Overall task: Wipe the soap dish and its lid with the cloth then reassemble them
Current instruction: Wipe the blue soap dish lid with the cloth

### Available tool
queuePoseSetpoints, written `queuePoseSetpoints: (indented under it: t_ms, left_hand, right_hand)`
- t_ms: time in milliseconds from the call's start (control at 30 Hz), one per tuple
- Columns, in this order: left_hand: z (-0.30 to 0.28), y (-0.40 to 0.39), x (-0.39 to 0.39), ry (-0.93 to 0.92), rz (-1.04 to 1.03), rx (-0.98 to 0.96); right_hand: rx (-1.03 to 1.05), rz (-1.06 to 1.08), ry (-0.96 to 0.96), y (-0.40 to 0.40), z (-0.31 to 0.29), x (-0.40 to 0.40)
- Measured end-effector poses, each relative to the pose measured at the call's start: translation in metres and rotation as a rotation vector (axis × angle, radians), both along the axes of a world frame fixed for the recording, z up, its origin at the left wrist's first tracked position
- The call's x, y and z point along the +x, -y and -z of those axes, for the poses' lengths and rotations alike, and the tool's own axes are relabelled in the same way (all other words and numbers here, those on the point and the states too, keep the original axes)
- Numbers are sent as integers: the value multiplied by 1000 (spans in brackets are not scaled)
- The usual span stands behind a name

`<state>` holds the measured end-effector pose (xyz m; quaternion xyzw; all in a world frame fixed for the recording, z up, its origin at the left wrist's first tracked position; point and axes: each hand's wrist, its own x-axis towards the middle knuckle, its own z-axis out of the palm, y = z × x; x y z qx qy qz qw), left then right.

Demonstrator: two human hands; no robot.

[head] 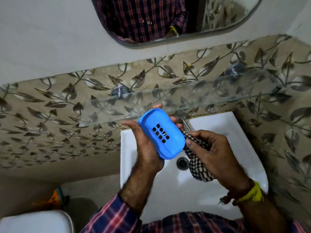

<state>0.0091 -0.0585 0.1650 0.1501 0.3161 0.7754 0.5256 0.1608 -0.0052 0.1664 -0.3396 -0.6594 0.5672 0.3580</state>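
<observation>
Left hand [148,145] fingers clamping blue soap dish [162,135] over sink [249,158]; right hand [217,157] fingers pinching cloth [198,167], wiping underway; lid unseen, reassembly remaining.

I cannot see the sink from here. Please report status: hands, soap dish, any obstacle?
Left hand holds blue soap dish, drain holes up. Right hand grips checked cloth. Over white sink. No obstacle.
</observation>
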Motion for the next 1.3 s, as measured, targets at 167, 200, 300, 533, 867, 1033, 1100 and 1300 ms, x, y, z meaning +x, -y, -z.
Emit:
queuePoseSetpoints:
  t_ms: [167, 200, 300, 533, 867, 1033, 1100, 1300]
  left_hand:
    - [4, -5, 4, -7, -111, 11]
    - [3, -7, 2, -1, -139, 23]
    - [0, -12, -9, -12, -167, 6]
    - [9, -7, 13, -142, -76, -126]
    - [6, -5, 17, -181, -56, -262]
    - [13, -4, 19, -174, -36, -262]
    - [13, -2, 14, -165, -25, -260]
    - [16, 1, 18, -163, 14, -292]
  right_hand:
    - [-1, 102, 121, 10, 2, -10]
    - [-25, 86, 129, 14, 3, -10]
    - [-30, 43, 108, 26, -6, -10]
    - [679, 116, 404, 17, -32, -20]
    - [749, 142, 488, 15, -25, -26]
    - [815, -69, 387, 15, -29, -32]
    - [837, -40, 482, 14, -27, -23]
    - [807, -63, 371, 9, -33, -38]
